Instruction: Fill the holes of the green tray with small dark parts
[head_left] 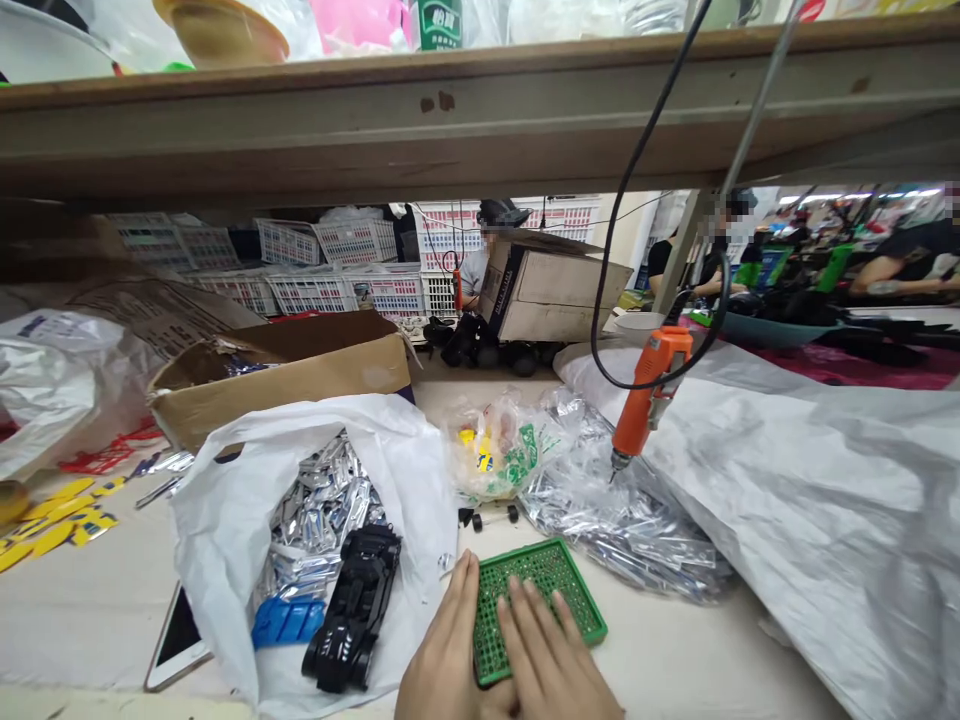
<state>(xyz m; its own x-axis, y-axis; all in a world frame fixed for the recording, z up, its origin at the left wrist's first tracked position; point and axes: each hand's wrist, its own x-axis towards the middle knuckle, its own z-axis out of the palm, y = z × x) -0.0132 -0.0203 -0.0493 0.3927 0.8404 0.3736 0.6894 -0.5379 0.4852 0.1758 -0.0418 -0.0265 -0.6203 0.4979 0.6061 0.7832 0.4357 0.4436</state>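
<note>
Your left hand [444, 645] is flanking the green tray [586, 592] near the table [667, 655] front edge, can't tell if gripping; right hand [551, 655] is lying over it, unclenched.

Phone [175, 642], open cardboard box [300, 386], crates [311, 292] behind

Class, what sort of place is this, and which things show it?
Probably an assembly workshop: an orange screwdriver hangs on a cable, silvery parts lie heaped in a bag, and crates stand behind.

Green container [439, 26] bears white Chinese characters, not surely legible; lettering on the tilted carton [553, 292] is too blurred
</note>
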